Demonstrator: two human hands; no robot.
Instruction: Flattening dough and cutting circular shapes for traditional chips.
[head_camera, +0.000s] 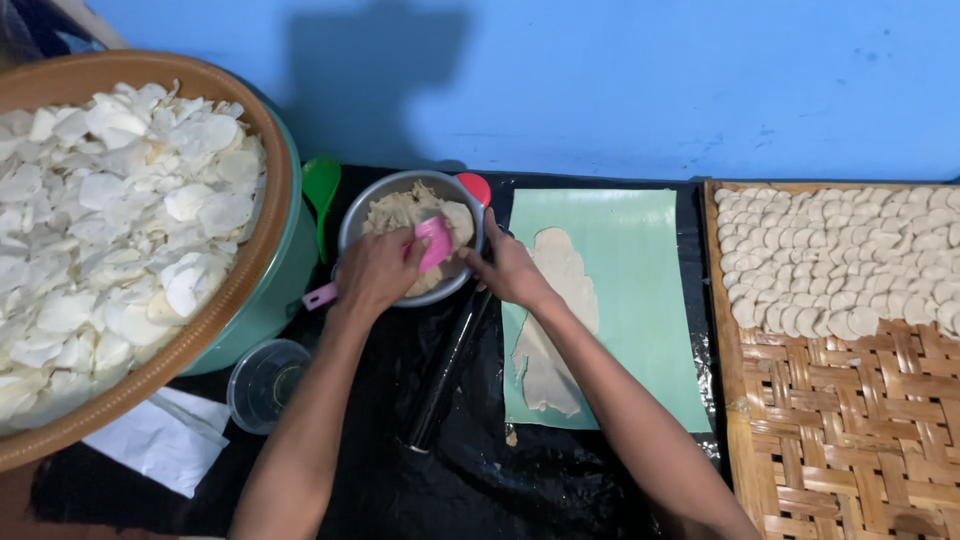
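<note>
The left hand (375, 268), fingers clamped on a pink spatula (432, 243), digs into dough (410, 212) while the right hand (508, 268) grips the metal bowl (352, 222) rim, fingers curled together.

pink spatula (432, 243) middle under left hand (375, 268), woven tray (840, 420) cut off

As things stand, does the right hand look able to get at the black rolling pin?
Probably yes. The right hand rests on the bowl rim, right beside the upper end of the rolling pin, which lies uncovered on the black sheet. Nothing lies between them, though the hand would have to leave the bowl.
</note>
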